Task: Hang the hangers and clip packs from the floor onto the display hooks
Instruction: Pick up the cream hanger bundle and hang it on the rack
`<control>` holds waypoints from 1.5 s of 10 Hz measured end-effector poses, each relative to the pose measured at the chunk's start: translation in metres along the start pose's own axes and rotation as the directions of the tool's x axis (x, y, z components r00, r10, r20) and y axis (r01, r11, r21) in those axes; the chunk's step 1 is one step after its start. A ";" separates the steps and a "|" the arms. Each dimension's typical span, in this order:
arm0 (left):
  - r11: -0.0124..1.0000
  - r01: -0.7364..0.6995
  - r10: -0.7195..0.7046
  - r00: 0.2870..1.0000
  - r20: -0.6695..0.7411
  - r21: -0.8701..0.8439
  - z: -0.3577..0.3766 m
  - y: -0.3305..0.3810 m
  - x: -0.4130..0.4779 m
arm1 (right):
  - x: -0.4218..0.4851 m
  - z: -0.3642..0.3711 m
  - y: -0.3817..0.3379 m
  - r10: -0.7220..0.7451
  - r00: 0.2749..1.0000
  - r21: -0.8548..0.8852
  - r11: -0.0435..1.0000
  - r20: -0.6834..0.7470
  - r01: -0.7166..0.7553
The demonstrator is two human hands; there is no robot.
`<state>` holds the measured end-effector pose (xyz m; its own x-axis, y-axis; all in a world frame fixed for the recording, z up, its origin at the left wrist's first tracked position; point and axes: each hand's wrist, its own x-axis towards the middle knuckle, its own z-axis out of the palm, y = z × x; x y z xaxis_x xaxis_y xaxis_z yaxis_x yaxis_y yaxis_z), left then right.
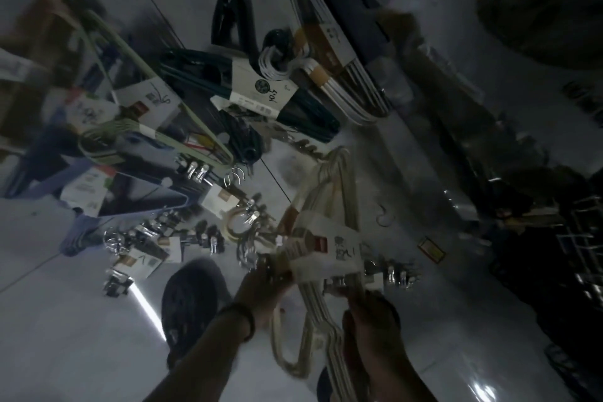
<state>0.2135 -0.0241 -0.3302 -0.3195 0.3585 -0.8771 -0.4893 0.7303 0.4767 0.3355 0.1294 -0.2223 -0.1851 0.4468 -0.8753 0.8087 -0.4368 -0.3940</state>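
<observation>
Held above pale glossy tiled floor (81,320): bundle of cream plastic hangers (326,248) in a white paper band, clear of the floor, between both hands. Left hand (261,287), forearm rising from bottom edge with dark band at wrist, fingers curled round the bundle just beside the paper band. Right hand (372,316) lower, fingers wrapped on the hanger shoulders; exact grip blurred. Lying on floor beyond: dark green hanger pack (303,108), white hanger pack (352,88), chrome clip packs (182,232).
</observation>
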 end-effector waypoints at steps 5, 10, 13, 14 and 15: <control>0.914 0.240 -0.235 0.970 0.056 -0.326 0.020 -0.013 0.027 | 0.049 0.032 0.080 -0.074 0.965 -0.231 0.973 -0.250 0.015; 0.964 0.226 -0.209 0.970 -0.128 0.140 0.014 0.011 0.028 | 0.047 0.031 0.067 -0.177 0.968 -0.626 0.739 0.180 0.251; 0.795 -0.014 0.093 0.991 -0.099 0.607 -0.061 0.178 -0.164 | -0.077 -0.059 -0.179 -0.482 0.786 -0.796 0.256 0.386 0.548; 0.664 -0.128 0.206 0.978 -0.016 0.736 -0.079 0.267 -0.248 | -0.152 -0.092 -0.260 -0.320 0.779 -0.761 0.211 0.539 0.613; 0.500 -0.218 0.303 0.951 0.067 0.838 -0.078 0.363 -0.342 | -0.237 -0.140 -0.330 -0.294 0.769 -0.668 0.383 0.567 0.638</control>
<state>0.0815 0.0729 0.1468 -0.3972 0.6010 -0.6936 0.5051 0.7741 0.3815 0.1905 0.2768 0.1540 -0.6969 0.0295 -0.7165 0.5643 0.6391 -0.5226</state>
